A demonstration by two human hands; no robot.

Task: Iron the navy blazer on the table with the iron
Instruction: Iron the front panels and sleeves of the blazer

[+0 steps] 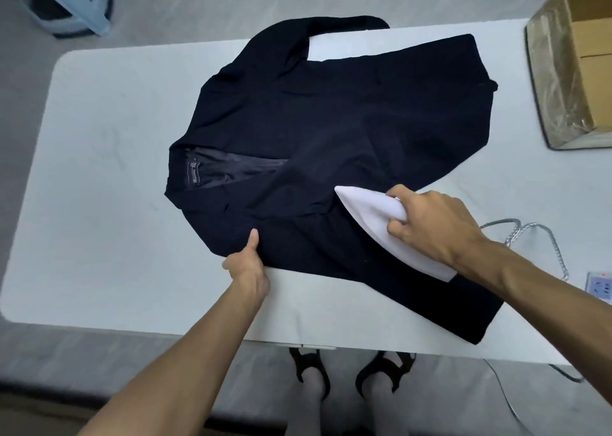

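The navy blazer (347,131) lies spread flat on the white table (109,184), collar to the left, its lining and label showing. One sleeve hangs over the far edge, the other runs toward the near right edge. My right hand (433,223) grips the handle of a white iron (367,217), which rests on the blazer's near front panel with its tip pointing left. My left hand (246,263) pinches the blazer's near shoulder edge, thumb on top of the cloth.
A braided grey cord (530,233) loops on the table to the right of the iron, toward a power strip (599,286) at the right edge. An open cardboard box (576,61) stands at the far right. A pale blue plastic stool (63,1) stands on the floor, far left.
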